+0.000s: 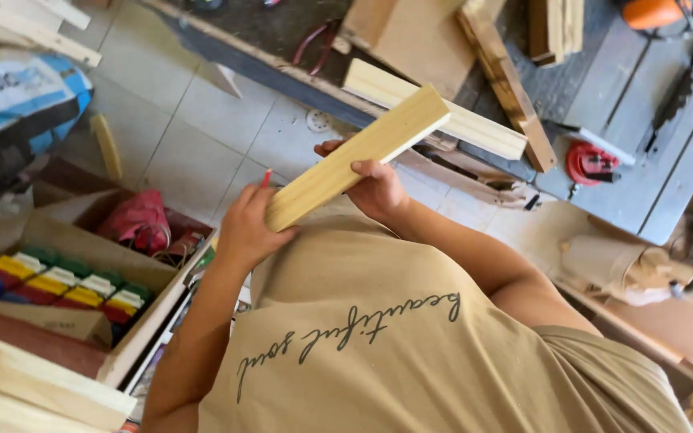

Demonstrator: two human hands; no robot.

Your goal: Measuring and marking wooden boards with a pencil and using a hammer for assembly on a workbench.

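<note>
I hold a short pale wooden slat [401, 128] slanted in front of my chest, over my tan shirt. My left hand [244, 231] grips its lower near end and also pinches a thin red pencil [266, 177] that sticks up past the fingers. My right hand [376, 191] holds the slat from below at about its middle, thumb on the front face. The upper end of the slat points toward the grey workbench [643, 104].
On the bench lie another pale slat [475, 128], a darker plank [507, 84], a red tape measure [590, 163] and an orange tool [653, 12]. At left stands a wooden box [154, 309] with several coloured packs [66, 285], a red cloth [138, 220] and a blue-white sack [18, 96].
</note>
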